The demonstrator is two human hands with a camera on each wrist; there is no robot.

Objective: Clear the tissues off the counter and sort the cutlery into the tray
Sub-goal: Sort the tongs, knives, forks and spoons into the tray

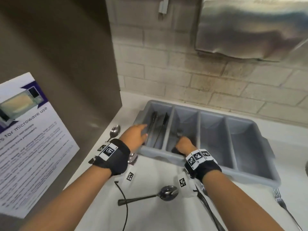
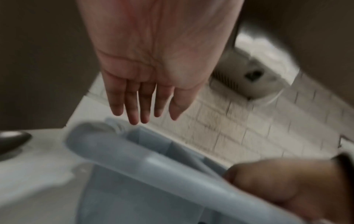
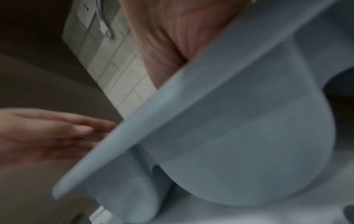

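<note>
- Grey four-compartment plastic tray (image 1: 240,174): long axis left-right on white worktop (image 1: 150,214).
- Left grip (image 1: 135,135): released, fingers straight.
- Right grip (image 1: 184,145): grasping tray's near rim.

head view downward, wrist views close, sharing tray (image 1: 250,176)

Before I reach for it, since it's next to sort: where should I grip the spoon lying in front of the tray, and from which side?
Probably take the spoon by its dark handle, near the middle, pinching from above. It lies flat on the counter, bowl toward the right, handle pointing left with bare surface around it. The left hand, open by the tray, looks better placed for that end.
</note>
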